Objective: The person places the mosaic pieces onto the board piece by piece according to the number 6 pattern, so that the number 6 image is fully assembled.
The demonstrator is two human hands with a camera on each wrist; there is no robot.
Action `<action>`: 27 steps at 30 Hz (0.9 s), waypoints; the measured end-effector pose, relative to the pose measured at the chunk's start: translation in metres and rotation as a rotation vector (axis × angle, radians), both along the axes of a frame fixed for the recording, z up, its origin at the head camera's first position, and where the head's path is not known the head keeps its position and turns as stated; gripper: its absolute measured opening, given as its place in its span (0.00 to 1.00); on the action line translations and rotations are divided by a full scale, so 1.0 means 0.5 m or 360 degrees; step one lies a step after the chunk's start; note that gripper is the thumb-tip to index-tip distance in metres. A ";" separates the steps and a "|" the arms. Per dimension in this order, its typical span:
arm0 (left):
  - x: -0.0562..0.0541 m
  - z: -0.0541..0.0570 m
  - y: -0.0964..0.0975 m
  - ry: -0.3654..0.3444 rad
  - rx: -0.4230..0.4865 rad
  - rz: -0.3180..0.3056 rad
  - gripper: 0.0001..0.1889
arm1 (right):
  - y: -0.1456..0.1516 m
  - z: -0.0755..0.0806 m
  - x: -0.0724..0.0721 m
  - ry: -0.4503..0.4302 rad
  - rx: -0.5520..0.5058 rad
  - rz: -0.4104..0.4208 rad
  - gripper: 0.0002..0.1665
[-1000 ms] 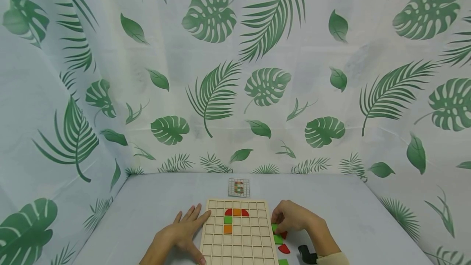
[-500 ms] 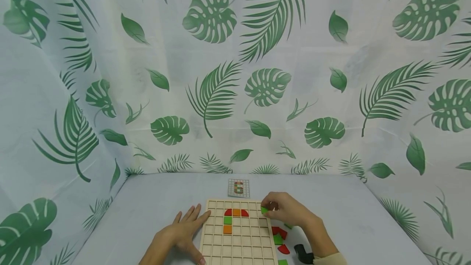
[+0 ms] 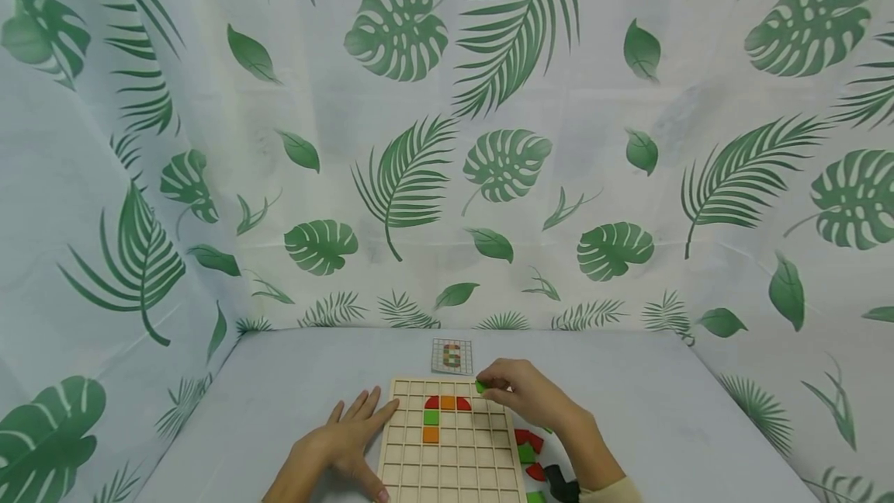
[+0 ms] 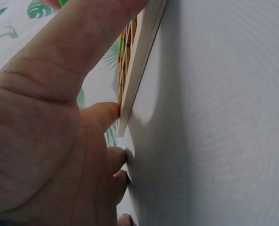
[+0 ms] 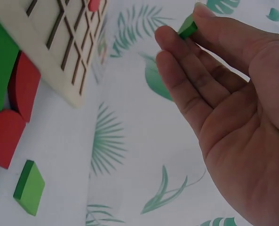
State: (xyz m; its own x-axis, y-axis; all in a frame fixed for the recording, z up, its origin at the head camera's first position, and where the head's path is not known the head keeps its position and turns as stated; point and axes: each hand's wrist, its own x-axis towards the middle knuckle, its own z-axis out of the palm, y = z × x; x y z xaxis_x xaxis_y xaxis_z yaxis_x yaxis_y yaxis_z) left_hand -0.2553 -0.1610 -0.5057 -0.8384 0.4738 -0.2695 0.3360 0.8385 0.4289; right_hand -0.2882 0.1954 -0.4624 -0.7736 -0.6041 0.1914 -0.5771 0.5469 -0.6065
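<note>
My right hand point(image 3: 525, 396) pinches a small green tile point(image 3: 480, 386) between thumb and fingertips, over the far right part of the wooden grid board point(image 3: 482, 478). The right wrist view shows the same green tile point(image 5: 188, 27) at the fingertips. On the board lie a red quarter-round tile point(image 3: 432, 403), an orange square point(image 3: 448, 403) and a second red quarter-round point(image 3: 463, 404) in a row. Below the left one sit a green square point(image 3: 431, 417) and an orange square point(image 3: 431, 435). My left hand point(image 3: 342, 441) spreads its fingers, with thumb and index finger touching the board's left edge.
Behind the board lies a card point(image 3: 452, 356) printed with a coloured figure 6 on a grid. Loose red tiles point(image 3: 535, 472) and green tiles point(image 3: 526, 454) are scattered along the board's right side. A black object point(image 3: 561, 483) is by my right wrist. A leaf-print cloth point(image 3: 447, 177) hangs behind.
My right hand has lifted a green tile from the loose tiles at the right and carried it up and left over the board's far side. The left hand has stayed in place.
</note>
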 end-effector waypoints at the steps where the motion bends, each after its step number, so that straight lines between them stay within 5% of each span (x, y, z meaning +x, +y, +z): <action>1: 0.000 0.000 0.000 -0.0002 0.0000 0.0001 0.74 | -0.003 0.001 0.001 -0.0007 0.0001 0.0003 0.15; 11: -0.003 -0.001 0.000 -0.0019 -0.0025 0.0025 0.73 | -0.041 0.009 0.006 0.0046 -0.0046 0.0130 0.14; 27: -0.002 -0.001 0.001 -0.0012 -0.0040 0.0030 0.74 | -0.097 -0.011 0.012 0.0132 0.0008 0.0021 0.13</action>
